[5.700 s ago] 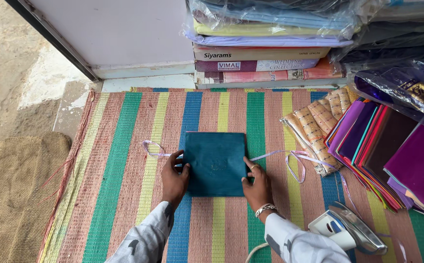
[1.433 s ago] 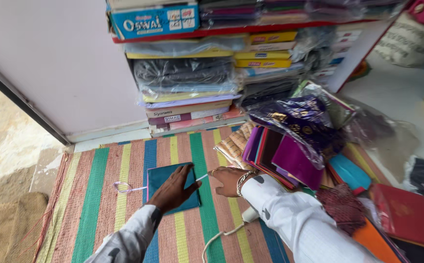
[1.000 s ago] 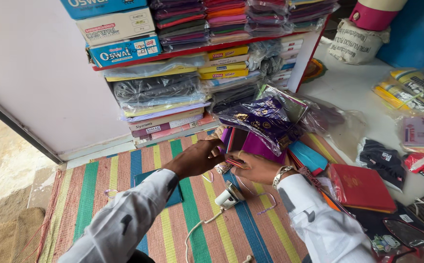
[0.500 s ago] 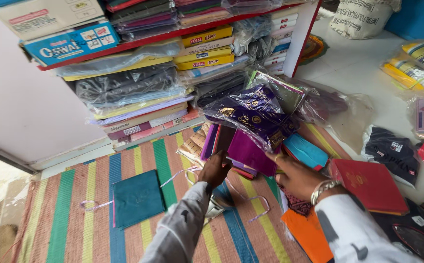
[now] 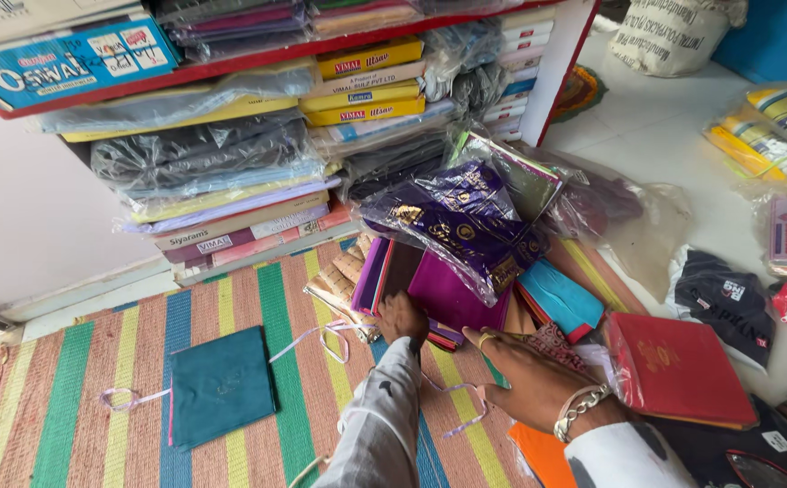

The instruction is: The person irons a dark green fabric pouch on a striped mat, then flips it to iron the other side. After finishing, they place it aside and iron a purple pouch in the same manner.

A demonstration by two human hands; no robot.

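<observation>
My left hand (image 5: 402, 318) reaches forward to a row of folded fabric pieces (image 5: 452, 296) in magenta, purple and maroon, its fingers curled into their near edge. To the right, my right hand (image 5: 527, 378), with a metal bracelet on the wrist, lies flat and spread on more folded pieces. A teal folded fabric (image 5: 222, 384) lies alone on the striped mat (image 5: 77, 380) to the left, with lilac ribbons (image 5: 319, 334) beside it. A purple patterned cloth in a clear bag (image 5: 461, 217) rests on top of the row.
Shelves (image 5: 231, 63) packed with boxed and bagged fabric rise behind the mat. A turquoise folded piece (image 5: 561, 298), a red packet (image 5: 678, 366) and an orange piece (image 5: 538, 452) lie at the right. Dark garments and bagged goods cover the white floor (image 5: 674, 136).
Both hands left the teal fabric and swung right to the row of folded pieces. The teal fabric stays on the mat. My view turned right and upward toward the shelves.
</observation>
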